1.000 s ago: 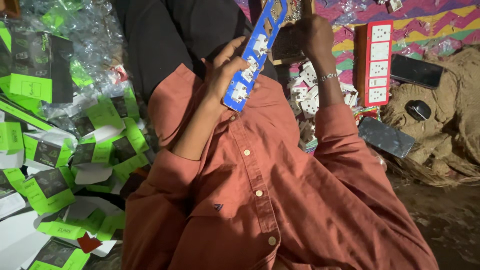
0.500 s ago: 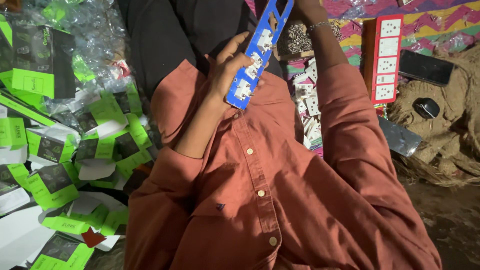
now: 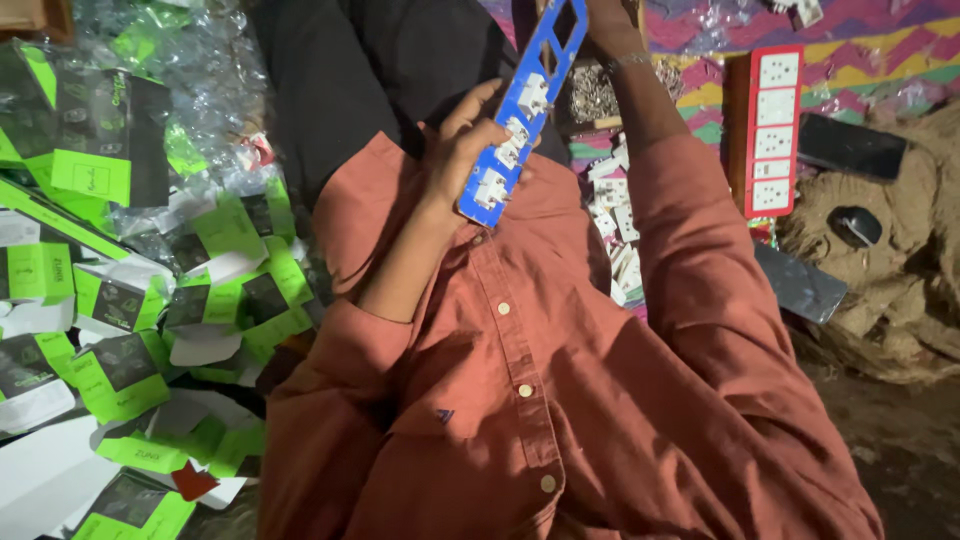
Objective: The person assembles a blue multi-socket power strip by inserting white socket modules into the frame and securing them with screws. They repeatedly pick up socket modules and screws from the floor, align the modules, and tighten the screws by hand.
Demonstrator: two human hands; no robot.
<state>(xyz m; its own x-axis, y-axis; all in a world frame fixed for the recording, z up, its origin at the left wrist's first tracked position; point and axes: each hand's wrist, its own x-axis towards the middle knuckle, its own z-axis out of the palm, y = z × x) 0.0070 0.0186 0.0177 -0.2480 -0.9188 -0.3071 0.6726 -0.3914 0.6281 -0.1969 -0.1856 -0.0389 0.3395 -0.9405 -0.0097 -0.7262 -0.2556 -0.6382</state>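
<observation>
I am gripping the blue socket strip point(image 3: 520, 115) in my left hand point(image 3: 462, 150), fitting white sockets, while my right hand point(image 3: 600, 12), mostly hidden, is steadying its top, so seating the next socket calls for firm support.

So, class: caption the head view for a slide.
Left hand grips a blue socket strip; green boxes lie beside it.

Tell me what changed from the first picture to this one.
The blue strip has slid up the frame, its top end now cut off by the edge. The right hand has gone up with it and is mostly out of view. The left hand keeps its grip on the strip's lower part. The red board and green boxes lie as before.
</observation>
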